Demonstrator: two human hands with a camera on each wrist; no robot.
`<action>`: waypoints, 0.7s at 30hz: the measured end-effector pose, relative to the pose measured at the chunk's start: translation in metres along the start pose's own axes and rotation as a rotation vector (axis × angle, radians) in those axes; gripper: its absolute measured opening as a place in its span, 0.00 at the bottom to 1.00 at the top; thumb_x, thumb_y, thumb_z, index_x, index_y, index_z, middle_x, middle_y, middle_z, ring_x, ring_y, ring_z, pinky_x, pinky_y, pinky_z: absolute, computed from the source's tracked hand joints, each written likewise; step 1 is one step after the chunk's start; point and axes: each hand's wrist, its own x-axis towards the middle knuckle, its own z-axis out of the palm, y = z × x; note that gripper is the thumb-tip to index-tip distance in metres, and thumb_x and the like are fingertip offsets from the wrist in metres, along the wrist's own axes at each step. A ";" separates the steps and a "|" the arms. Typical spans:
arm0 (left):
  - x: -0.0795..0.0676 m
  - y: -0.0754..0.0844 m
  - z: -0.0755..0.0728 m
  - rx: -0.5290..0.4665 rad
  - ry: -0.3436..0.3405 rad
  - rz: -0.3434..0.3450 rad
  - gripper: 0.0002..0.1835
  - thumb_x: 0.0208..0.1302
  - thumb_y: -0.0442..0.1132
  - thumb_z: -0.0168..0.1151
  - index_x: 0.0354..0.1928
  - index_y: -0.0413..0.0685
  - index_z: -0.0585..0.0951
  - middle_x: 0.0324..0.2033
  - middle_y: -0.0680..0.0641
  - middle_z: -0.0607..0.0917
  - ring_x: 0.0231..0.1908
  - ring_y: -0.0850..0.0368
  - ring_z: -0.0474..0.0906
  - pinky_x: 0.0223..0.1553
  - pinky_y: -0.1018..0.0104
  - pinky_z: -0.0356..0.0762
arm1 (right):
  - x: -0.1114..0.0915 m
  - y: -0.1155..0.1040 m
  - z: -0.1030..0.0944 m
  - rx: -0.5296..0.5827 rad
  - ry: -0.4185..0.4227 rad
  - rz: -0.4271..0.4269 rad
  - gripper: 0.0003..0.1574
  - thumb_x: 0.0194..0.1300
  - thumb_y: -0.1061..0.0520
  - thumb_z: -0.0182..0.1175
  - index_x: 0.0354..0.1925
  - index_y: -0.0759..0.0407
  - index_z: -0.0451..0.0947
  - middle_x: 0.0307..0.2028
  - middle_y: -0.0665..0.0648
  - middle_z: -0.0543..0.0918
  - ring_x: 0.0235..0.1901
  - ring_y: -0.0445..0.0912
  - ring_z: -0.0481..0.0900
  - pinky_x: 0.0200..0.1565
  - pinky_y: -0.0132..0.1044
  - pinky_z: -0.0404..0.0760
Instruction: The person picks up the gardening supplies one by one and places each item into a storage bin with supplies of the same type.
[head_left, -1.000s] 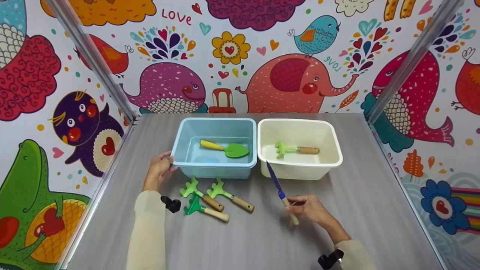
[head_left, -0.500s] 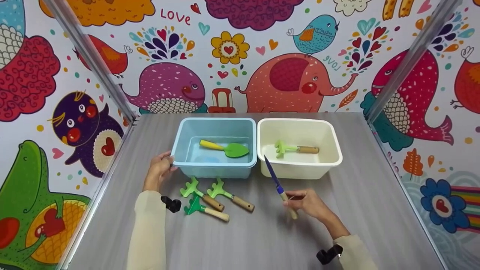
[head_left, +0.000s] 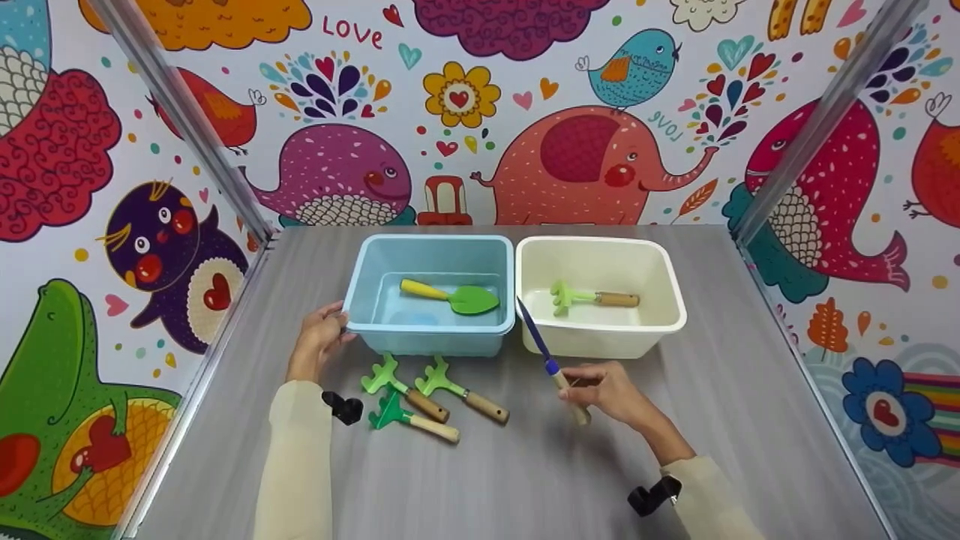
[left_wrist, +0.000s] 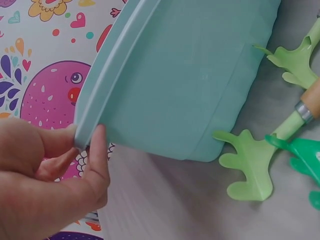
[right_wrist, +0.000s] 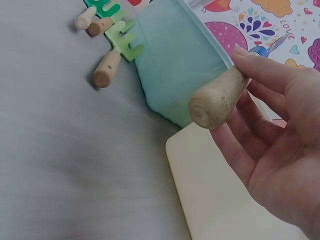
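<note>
The right hand [head_left: 611, 391] grasps a blue tool [head_left: 541, 349] by its wooden handle. Its blade points up toward the tabletop's far edge. The left hand [head_left: 319, 341] pinches the blue bin's [head_left: 358, 289] left rim.

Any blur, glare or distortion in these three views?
Head view: sharp, even light, no glare; wide lens splays the corner posts outward; blue tool in the right hand crisp. Left wrist view: left hand slightly soft at the blue bin rim, table streaked. Right wrist view: wooden handle sharp, tabletop behind it soft.
</note>
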 end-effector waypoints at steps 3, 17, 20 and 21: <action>0.000 0.000 0.000 0.002 -0.001 -0.004 0.28 0.80 0.35 0.39 0.78 0.43 0.54 0.75 0.38 0.62 0.68 0.50 0.67 0.59 0.69 0.78 | 0.003 -0.005 0.001 -0.016 0.002 -0.005 0.28 0.59 0.58 0.72 0.56 0.67 0.81 0.42 0.69 0.87 0.36 0.43 0.83 0.36 0.33 0.84; 0.000 0.002 0.002 0.001 0.016 -0.020 0.27 0.81 0.36 0.38 0.78 0.44 0.55 0.74 0.37 0.64 0.66 0.51 0.68 0.68 0.61 0.72 | 0.018 -0.031 0.001 -0.059 0.028 -0.018 0.27 0.58 0.59 0.72 0.55 0.69 0.81 0.42 0.69 0.87 0.35 0.41 0.82 0.36 0.30 0.83; 0.000 0.002 0.001 0.006 0.016 -0.016 0.27 0.81 0.36 0.38 0.78 0.44 0.55 0.73 0.37 0.64 0.66 0.51 0.68 0.68 0.61 0.71 | 0.022 -0.038 0.001 -0.088 0.033 -0.020 0.26 0.60 0.60 0.71 0.55 0.69 0.81 0.43 0.70 0.87 0.35 0.42 0.82 0.36 0.28 0.82; 0.000 0.002 0.001 0.008 0.015 -0.015 0.27 0.81 0.36 0.38 0.78 0.43 0.54 0.74 0.37 0.64 0.66 0.51 0.68 0.67 0.62 0.72 | 0.022 -0.040 0.001 -0.093 0.034 -0.017 0.26 0.60 0.60 0.71 0.56 0.68 0.81 0.43 0.70 0.87 0.35 0.42 0.81 0.35 0.28 0.82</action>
